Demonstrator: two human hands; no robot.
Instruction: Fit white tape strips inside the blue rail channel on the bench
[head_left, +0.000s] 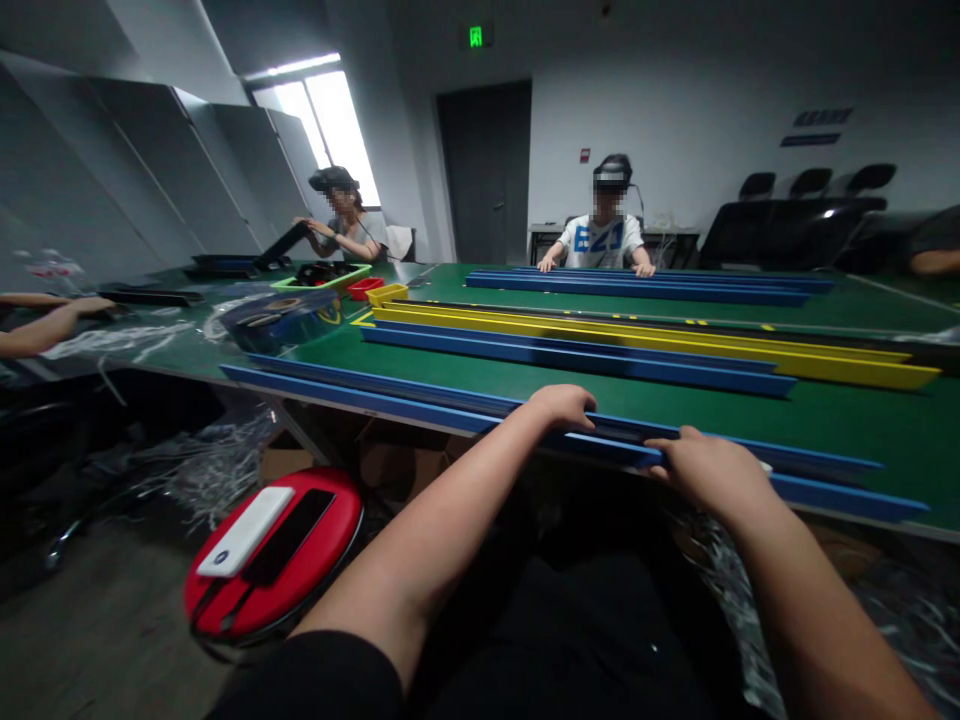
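Observation:
A long blue U-shaped channel strip lies along the near edge of the green table, its open side up and a dark inside showing. My left hand is closed over it near the middle, with the thumb and fingers reaching into the channel; some fingertips are hidden. To the right, my right hand pinches the near wall of the same strip, thumb in front and fingers over the top. Behind it lie a shorter blue channel strip and a yellow channel strip, roughly parallel.
More blue strips lie across the green table before a co-worker. Another person handles a dark strip at back left. A tape roll and a yellow bin sit left. A red stool holds a power bank and phone.

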